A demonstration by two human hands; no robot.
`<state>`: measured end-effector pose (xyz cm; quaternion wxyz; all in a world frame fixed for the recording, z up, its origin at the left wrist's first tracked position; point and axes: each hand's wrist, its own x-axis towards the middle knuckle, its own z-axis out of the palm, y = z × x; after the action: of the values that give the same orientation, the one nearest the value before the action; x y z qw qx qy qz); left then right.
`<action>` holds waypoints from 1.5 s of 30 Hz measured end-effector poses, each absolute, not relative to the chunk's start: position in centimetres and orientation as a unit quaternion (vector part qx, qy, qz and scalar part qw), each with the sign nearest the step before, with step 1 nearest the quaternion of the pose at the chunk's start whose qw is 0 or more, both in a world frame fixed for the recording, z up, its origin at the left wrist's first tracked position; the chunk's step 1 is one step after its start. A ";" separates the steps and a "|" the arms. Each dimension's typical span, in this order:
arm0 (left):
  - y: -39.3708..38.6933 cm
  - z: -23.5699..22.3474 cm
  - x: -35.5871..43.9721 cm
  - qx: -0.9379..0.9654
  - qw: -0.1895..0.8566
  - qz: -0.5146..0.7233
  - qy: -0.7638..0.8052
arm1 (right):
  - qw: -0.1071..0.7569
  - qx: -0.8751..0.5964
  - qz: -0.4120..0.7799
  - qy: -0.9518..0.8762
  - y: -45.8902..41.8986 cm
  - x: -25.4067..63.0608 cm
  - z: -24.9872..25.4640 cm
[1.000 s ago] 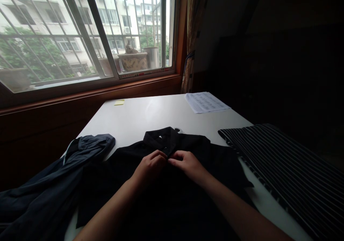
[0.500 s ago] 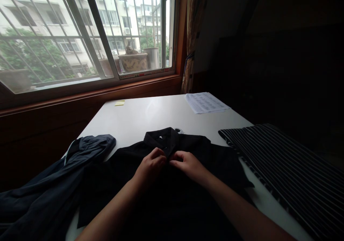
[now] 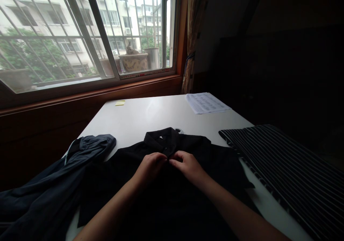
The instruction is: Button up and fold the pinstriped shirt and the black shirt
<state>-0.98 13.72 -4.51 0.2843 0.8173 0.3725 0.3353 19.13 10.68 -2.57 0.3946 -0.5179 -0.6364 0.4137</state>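
Note:
A black collared shirt [image 3: 215,158] lies flat on the white table [image 3: 150,115], collar toward the window. My left hand [image 3: 149,167] and my right hand [image 3: 188,165] meet just below the collar, at the shirt's front placket. Both hands have their fingers curled and pinched on the fabric there. What exactly sits between the fingertips is too dark to make out.
A dark blue jacket [image 3: 53,183] is bunched at the left, hanging off the table edge. A black striped garment [image 3: 285,173] lies at the right. A printed paper sheet [image 3: 206,103] and a yellow sticky note [image 3: 119,103] lie at the far side, under the window.
Both hands have stayed at the placket below the collar, with only small finger movements. The shirt has not shifted.

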 end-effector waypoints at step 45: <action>13.0 -3.4 -0.4 0.713 0.404 0.381 0.428 | 0.399 -0.510 0.329 -0.687 10.2 18.9 -2.7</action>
<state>-0.36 12.97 -3.42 0.4040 0.7134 0.4279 0.3806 18.95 10.19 -2.72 0.3993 -0.5104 -0.6870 0.3286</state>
